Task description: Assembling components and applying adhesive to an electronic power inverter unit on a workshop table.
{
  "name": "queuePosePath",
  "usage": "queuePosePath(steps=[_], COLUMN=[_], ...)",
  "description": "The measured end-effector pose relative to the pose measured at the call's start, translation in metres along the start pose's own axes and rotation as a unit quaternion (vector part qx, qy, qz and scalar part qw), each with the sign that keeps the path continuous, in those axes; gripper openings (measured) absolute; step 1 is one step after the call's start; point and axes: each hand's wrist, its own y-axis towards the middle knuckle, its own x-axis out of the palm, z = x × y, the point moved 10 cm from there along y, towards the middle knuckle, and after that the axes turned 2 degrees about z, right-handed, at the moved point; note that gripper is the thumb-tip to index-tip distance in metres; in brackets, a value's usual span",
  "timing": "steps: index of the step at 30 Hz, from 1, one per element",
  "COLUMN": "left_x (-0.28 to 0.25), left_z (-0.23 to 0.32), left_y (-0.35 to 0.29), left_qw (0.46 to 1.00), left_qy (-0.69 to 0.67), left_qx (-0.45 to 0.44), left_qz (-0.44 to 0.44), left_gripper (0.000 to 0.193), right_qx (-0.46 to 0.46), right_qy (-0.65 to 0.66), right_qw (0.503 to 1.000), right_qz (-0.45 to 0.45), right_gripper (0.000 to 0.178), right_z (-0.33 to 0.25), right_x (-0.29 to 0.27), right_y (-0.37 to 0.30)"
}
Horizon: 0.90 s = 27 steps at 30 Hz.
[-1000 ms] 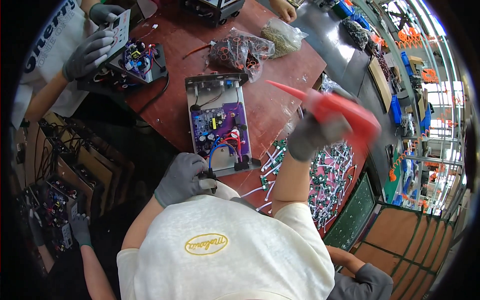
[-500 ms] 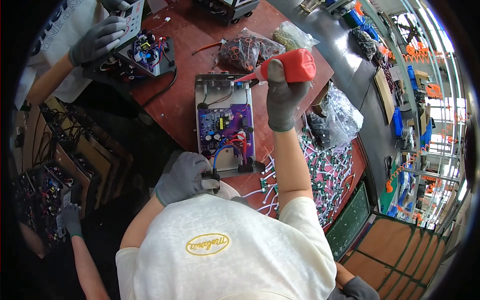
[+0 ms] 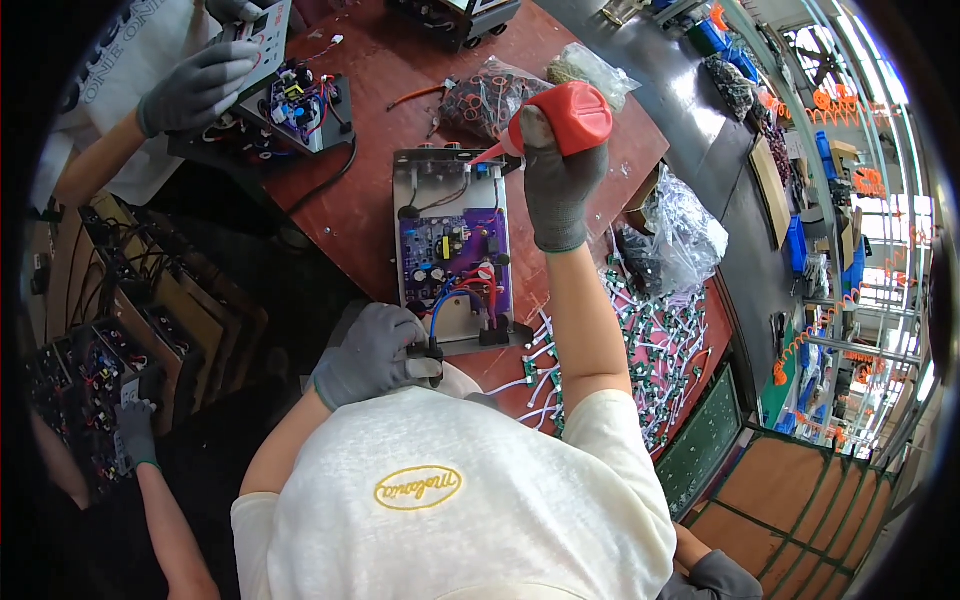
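Chassis tray (image 3: 415,180) runs lengthwise away from the person, left hand (image 3: 372,352) clamped on its near edge, right hand (image 3: 555,185) fisted around the red dispenser (image 3: 560,118) at its far right corner.

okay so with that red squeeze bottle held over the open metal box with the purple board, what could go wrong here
1. The right hand holds the red squeeze bottle with its nozzle over the far end of the open metal chassis; a drip could land on the purple circuit board or its wires.
2. Only the left hand steadies the chassis at its near edge, by the table edge; it might shift.
3. The right forearm crosses above the loose connectors and could sweep some off.
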Motion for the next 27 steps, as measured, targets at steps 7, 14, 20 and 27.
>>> queuePosePath(steps=[7, 14, 20, 27], left_x=[-0.001, 0.000, -0.001, 0.000], left_z=[-0.002, -0.002, 0.000, -0.002], left_y=[0.001, 0.000, 0.000, 0.000], left_qw=[1.000, 1.000, 1.000, 1.000], left_qy=[0.000, 0.002, 0.015, 0.013], left_qx=[-0.007, 0.000, 0.015, 0.012], left_qz=[-0.001, 0.002, 0.011, 0.011], left_gripper=[0.036, 0.037, 0.039, 0.039], right_qx=[0.005, -0.062, -0.064, -0.093], right_qy=[-0.025, -0.096, -0.102, -0.111], right_qw=[0.999, 0.993, 0.993, 0.989], right_qz=[0.020, 0.019, 0.015, 0.030], right_gripper=[0.028, 0.033, 0.033, 0.037], right_z=[-0.001, 0.000, 0.002, 0.003], right_x=[0.004, 0.005, 0.006, 0.004], right_y=[0.000, 0.001, 0.001, 0.002])
